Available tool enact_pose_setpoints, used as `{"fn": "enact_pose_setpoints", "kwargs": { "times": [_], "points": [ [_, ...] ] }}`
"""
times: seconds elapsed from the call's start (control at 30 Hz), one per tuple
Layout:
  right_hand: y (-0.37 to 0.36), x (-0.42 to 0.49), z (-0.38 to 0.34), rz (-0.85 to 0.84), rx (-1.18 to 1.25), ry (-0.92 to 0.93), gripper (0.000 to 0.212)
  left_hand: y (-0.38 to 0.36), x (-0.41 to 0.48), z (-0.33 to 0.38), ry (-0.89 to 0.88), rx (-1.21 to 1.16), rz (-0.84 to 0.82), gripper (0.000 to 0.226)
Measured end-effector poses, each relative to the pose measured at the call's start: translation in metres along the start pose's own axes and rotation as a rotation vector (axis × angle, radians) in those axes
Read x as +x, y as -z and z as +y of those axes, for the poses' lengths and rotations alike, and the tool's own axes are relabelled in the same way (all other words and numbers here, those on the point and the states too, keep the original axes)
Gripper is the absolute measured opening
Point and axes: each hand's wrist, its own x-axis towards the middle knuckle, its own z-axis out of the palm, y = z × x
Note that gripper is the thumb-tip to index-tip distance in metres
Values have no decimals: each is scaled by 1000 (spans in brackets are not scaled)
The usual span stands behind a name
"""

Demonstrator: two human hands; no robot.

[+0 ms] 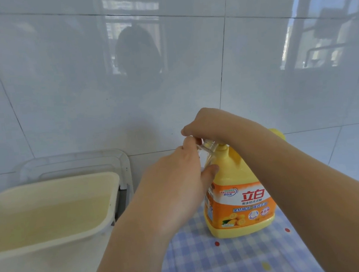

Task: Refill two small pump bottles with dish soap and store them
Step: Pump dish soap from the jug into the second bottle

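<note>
A large yellow dish soap jug (239, 204) with an orange label stands upright on the blue checked tablecloth (239, 258). My left hand (178, 183) is wrapped around a small clear bottle (209, 149), held tilted just left of the jug's neck. My right hand (208, 124) reaches over from the right and sits on top of the jug's pump head, fingers curled down at the small bottle's mouth. Most of the small bottle is hidden behind my left hand. The pump nozzle itself is hidden under my fingers. A second small bottle is not in view.
A cream plastic tub (51, 214) stands at the left, with a clear plastic lid or tray (77, 164) behind it against the wall. Glossy white wall tiles (168, 71) rise close behind the jug.
</note>
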Motion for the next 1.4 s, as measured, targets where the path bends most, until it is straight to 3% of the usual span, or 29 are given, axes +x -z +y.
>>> {"fn": "enact_pose_setpoints", "kwargs": {
  "times": [0.57,0.93,1.4],
  "points": [
    [9,8,1,96,-15,48,25,3,-2,5,3,-54,107,38],
    [12,1,-7,-36,-62,11,30,1,-1,2,9,-121,84,39],
    [-2,-5,-1,-26,-31,4,32,-1,0,-3,10,-31,-38,33]
  ]
}}
